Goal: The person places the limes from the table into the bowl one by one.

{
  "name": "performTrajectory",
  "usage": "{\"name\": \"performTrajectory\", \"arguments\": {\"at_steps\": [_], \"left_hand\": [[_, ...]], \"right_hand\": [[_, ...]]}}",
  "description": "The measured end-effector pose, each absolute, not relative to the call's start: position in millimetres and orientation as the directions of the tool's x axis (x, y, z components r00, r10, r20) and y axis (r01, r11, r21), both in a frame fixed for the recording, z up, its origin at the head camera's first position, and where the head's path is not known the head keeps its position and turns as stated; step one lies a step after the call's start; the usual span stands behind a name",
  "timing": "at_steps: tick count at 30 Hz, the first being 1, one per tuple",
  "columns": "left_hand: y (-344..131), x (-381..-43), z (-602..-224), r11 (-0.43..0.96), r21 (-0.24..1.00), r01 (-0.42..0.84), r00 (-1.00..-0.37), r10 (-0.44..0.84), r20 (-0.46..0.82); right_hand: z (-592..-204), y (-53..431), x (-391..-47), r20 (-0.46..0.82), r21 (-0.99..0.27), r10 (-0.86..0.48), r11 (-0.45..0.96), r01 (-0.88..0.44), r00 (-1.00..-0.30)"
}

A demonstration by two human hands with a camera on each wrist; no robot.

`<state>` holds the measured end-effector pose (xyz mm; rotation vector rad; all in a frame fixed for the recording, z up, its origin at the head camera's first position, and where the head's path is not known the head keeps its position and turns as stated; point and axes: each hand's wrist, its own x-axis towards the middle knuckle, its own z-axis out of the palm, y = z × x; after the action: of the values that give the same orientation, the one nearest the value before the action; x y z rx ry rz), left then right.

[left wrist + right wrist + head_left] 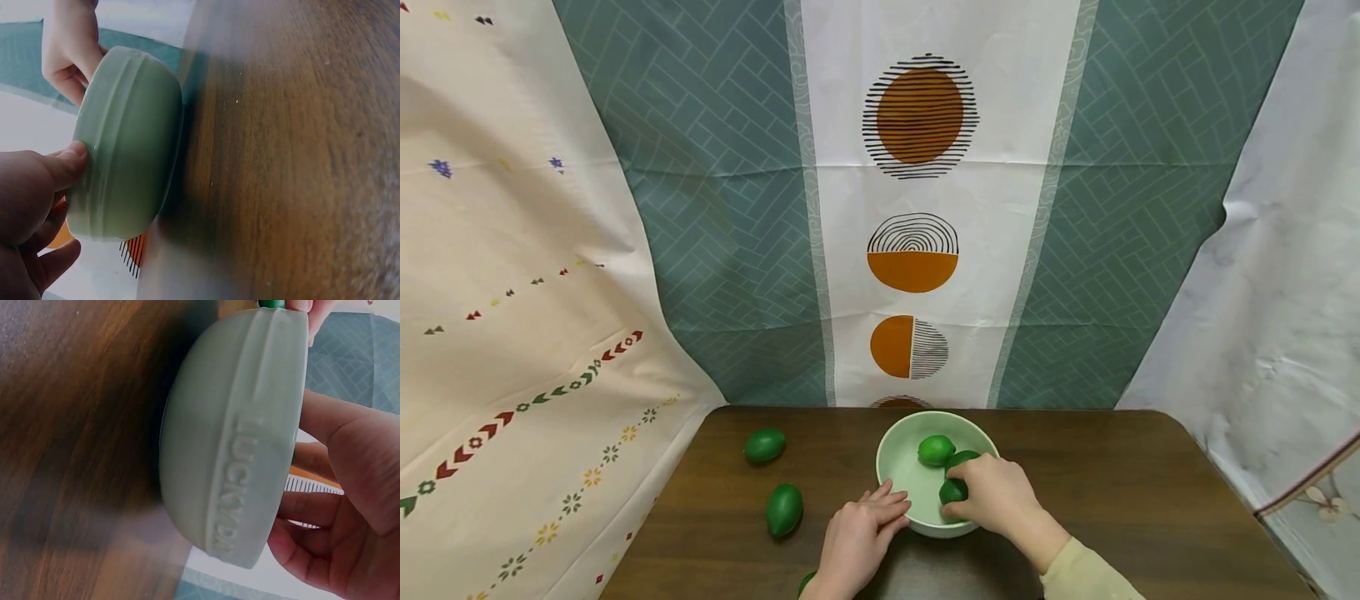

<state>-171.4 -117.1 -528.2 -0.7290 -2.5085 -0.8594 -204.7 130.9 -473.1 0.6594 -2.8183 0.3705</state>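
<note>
A pale green bowl [897,467] stands on the wooden table, holding a bright green lime [936,451] and darker limes. My right hand [997,493] reaches over its right rim and pinches a dark green lime [953,492] inside. Another dark lime [962,457] lies just behind that one. My left hand [867,529] rests on the left and near rim with fingers fairly straight. In the left wrist view its thumb [70,164] touches the rim. The right wrist view shows my right hand's fingers [312,509] reaching past the rim, the pinched lime hidden by the bowl wall.
Two dark green limes, one farther back [764,446] and one nearer [784,510], lie on the table [1097,500] left of the bowl. A third lime [806,582] is partly hidden by my left wrist. Patterned cloth [722,250] hangs behind the table.
</note>
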Motion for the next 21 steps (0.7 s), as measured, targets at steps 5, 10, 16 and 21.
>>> {"name": "performTrajectory", "arguments": {"at_steps": [5,10,16,21], "left_hand": [[-117.2,-171.0,-529.1,0.671,0.446,0.592,-0.782,0.347,0.517],[-117.4,-170.2,-528.9,0.675,0.449,0.586,-0.79,0.351,0.503],[-117.0,-170.2,-527.2,0.672,0.464,0.577,-0.8,0.351,0.487],[-116.5,-170.6,-526.2,0.673,0.477,0.566,-0.81,0.345,0.474]], "right_hand": [[-472.1,126.1,-202.9,0.247,-0.196,-0.385,0.879,-0.435,-0.889],[-473.7,121.5,-202.3,0.225,-0.195,-0.362,0.893,-0.406,-0.905],[-473.2,116.0,-202.5,0.207,-0.189,-0.32,0.914,-0.359,-0.924],[-473.2,112.2,-203.3,0.194,-0.182,-0.3,0.925,-0.335,-0.934]]}}
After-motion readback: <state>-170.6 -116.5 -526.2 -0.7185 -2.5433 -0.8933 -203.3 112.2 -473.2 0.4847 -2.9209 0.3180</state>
